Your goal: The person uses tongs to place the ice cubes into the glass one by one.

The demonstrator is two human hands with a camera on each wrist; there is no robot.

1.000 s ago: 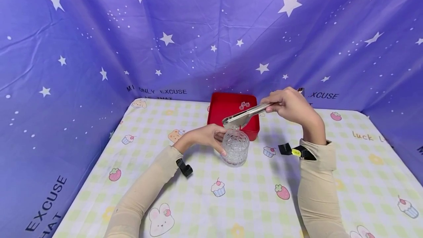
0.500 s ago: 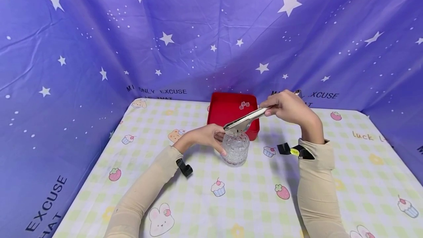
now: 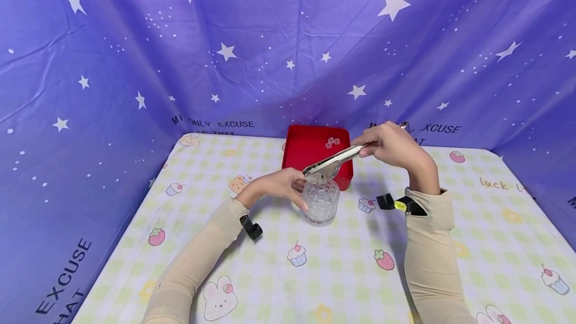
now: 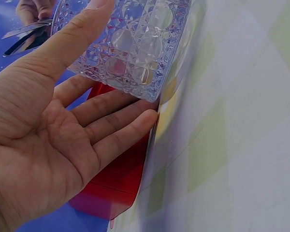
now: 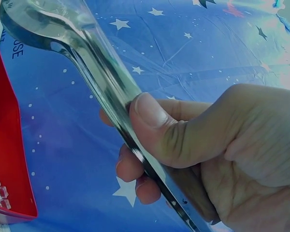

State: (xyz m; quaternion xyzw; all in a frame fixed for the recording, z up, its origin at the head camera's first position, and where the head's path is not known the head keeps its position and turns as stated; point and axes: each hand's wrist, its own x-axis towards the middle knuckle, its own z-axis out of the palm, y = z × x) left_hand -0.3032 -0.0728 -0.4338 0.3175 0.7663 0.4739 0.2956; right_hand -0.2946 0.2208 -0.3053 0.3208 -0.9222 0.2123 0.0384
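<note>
My left hand (image 3: 284, 186) holds a clear patterned glass cup (image 3: 321, 206), which stands upright on the checked cloth. In the left wrist view its thumb lies along the near side of the glass (image 4: 130, 48) and the fingers reach behind and below. My right hand (image 3: 391, 145) grips metal tongs (image 3: 339, 158) between thumb and fingers, seen close in the right wrist view as a shiny shaft (image 5: 104, 79). Slanting down to the left, the tongs have their broad ends right at the cup's mouth. Whether the ends pinch anything I cannot tell. Rounded clear shapes show through the cup wall.
Behind the cup stands a red square tray (image 3: 299, 151) with several small clear pieces (image 3: 332, 142) near its back right corner. A checked tablecloth (image 3: 252, 279) covers the table. A purple starry curtain (image 3: 270, 29) rises along the back and sides.
My right hand has lowered slightly and shifted left, bringing the tongs' ends down to the cup's mouth. The left hand, cup and tray have stayed in place.
</note>
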